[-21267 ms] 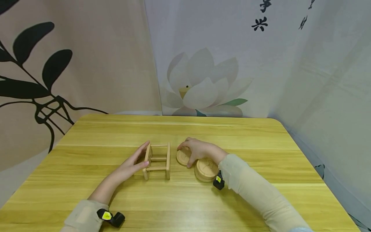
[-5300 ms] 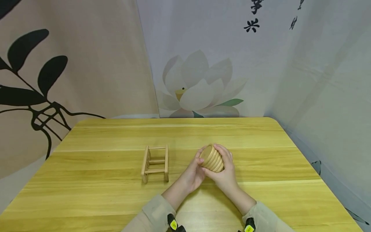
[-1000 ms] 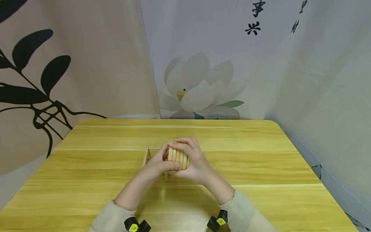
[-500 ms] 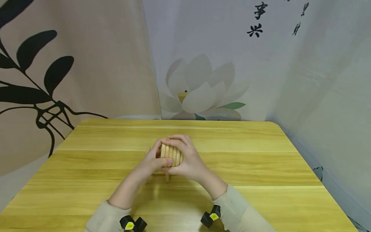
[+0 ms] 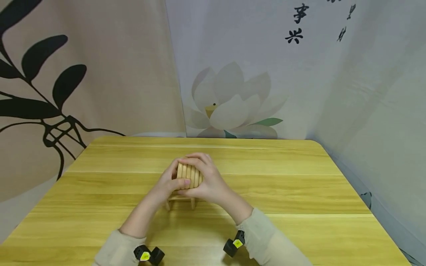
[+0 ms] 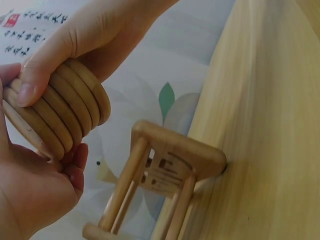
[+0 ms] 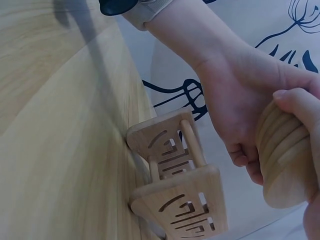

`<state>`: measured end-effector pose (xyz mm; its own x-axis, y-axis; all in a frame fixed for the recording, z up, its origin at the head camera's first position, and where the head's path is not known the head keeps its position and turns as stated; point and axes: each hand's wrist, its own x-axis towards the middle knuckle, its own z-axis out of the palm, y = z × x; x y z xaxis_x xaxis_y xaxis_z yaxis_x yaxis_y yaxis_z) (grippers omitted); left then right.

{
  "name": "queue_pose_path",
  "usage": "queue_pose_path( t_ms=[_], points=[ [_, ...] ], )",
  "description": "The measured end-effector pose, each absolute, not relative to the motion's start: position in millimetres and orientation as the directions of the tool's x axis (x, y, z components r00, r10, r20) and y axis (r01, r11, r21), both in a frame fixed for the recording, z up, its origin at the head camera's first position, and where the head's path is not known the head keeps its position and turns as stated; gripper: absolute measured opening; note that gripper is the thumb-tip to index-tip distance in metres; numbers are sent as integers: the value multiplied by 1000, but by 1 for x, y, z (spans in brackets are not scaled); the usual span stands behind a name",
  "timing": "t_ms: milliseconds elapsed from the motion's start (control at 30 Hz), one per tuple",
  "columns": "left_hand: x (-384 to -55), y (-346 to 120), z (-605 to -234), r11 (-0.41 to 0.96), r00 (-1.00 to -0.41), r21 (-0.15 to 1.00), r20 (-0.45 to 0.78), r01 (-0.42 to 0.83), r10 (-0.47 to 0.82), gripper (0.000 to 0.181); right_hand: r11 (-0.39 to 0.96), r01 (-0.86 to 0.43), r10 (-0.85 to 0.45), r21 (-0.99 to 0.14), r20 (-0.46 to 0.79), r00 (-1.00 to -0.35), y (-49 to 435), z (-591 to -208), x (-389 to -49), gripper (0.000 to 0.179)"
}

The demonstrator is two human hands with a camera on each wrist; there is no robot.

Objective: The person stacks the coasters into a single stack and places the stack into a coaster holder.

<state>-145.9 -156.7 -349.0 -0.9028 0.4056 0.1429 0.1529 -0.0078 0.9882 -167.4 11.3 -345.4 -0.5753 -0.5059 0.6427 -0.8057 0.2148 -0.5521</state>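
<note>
Several round wooden coasters form one stack [image 5: 189, 175], turned on its side and held above the table between both hands. My left hand [image 5: 168, 183] holds the stack's left end, its thumb on the near side. From the right, my right hand [image 5: 208, 179] grips the same stack with fingers over the top and thumb below. Beneath the hands stands a wooden coaster rack [image 7: 185, 200] with cut-out side panels joined by round bars. The left wrist view shows the coaster stack [image 6: 60, 107] apart from the rack [image 6: 175, 152]. In the head view the hands cover most of the rack.
The rack stands on a wood-grain table [image 5: 283, 192]. Behind the table hangs a printed cloth backdrop [image 5: 233, 99] with a lotus and dark leaves. Black wrist cameras [image 5: 149, 255] sit on both cuffs.
Coasters that lay on the table are now one stack in both hands. The left hand let go of the rack earlier. Over the last second, both hands carried the stack left, over the rack.
</note>
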Motion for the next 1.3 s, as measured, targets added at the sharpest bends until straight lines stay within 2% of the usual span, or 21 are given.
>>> queue_pose_path(
  t_ms=[100,333,700,1300],
  points=[
    [-148,-160,-350,-25,-910,992,124,125,396,58,228,-799,-506,-557,633,-585,8,-347,-170,73],
    [-153,-168,-353,70,-936,987,111,142,333,61,231,-772,-511,-592,602,-614,0,-348,-176,71],
    [-158,-180,-358,157,-945,974,108,162,308,62,216,-771,-531,-599,590,-607,-11,-353,-185,73],
    [-164,-195,-372,154,-939,963,167,221,300,58,227,-776,-548,-589,581,-602,-27,-365,-194,73]
  ],
)
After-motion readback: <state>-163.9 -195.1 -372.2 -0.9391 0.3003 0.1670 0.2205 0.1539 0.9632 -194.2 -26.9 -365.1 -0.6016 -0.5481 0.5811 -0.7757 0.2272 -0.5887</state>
